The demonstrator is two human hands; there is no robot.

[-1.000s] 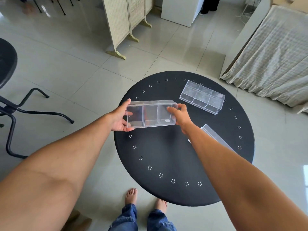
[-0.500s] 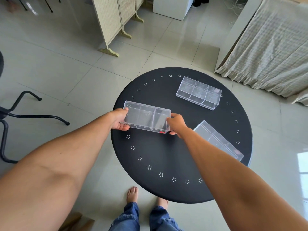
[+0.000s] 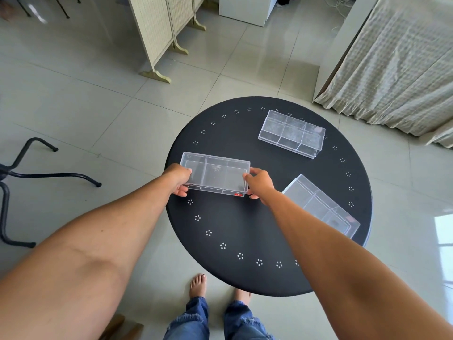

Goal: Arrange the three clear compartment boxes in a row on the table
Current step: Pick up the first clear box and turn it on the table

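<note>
Three clear compartment boxes are on the round black table (image 3: 245, 229). The nearest box (image 3: 215, 174) lies flat at the table's left side, open side up, with a small red label at its front right corner. My left hand (image 3: 177, 179) grips its left end and my right hand (image 3: 259, 182) grips its right end. A second box (image 3: 291, 133) sits at the back right, angled. The third box (image 3: 321, 207) lies at the right edge, tilted diagonally, partly hidden behind my right forearm.
A black chair frame (image 3: 29, 177) stands on the tiled floor at the left. A folding wicker screen (image 3: 157, 30) is at the back, a cloth-covered piece of furniture (image 3: 397, 65) at the back right. My bare feet (image 3: 198, 285) are under the table's near edge.
The box in my hands has gone from raised and tipped on its side to lying flat, low at the table's left side. The other two boxes have not moved.
</note>
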